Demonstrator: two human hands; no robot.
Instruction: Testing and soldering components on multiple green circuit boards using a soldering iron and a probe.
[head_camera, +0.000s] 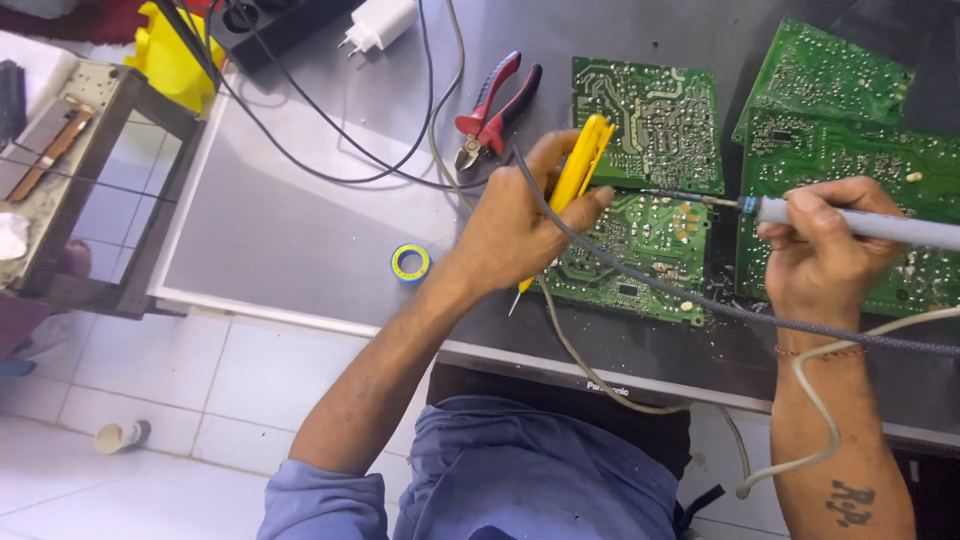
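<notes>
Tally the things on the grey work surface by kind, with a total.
Green circuit boards: 4
Red-handled pliers: 1
Yellow-handled tool, in left hand: 1
Soldering iron, in right hand: 1
Tape roll: 1
Total: 8

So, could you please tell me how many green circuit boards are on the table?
4: one at top centre, one below it by the left hand, one at top right, one under the right hand. Others may lie out of frame.

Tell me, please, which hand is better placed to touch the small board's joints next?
Probably the right hand: its soldering iron already points its tip over the small board. The left hand holds a yellow tool.
</notes>
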